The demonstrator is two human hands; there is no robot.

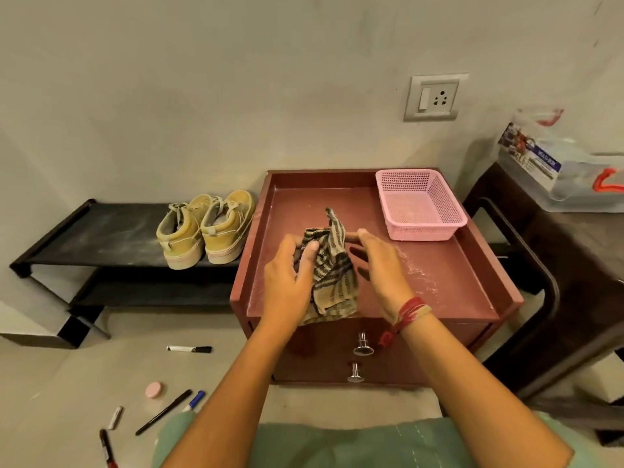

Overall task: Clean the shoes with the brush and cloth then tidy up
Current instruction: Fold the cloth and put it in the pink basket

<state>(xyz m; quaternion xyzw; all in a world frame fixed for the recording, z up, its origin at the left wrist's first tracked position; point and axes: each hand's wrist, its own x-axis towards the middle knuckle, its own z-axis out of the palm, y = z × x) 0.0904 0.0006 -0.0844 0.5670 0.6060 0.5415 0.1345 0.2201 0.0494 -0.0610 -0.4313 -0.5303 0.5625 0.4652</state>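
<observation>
A striped brown-and-beige cloth (332, 265) hangs bunched between my two hands above the red-brown cabinet top (445, 275). My left hand (290, 278) grips its left side with thumb and curled fingers. My right hand (378, 265) pinches the cloth's upper right edge. A pair of tan shoes (206, 228) stands side by side, heels towards me, on the right end of the black shoe rack (101, 234). No brush is in view.
An empty pink mesh basket (420, 204) sits at the cabinet's back right corner. Two drawer knobs (362, 346) face me. Several markers and a pink cap (154, 389) lie on the floor at lower left. A dark table (557, 251) with a plastic box stands to the right.
</observation>
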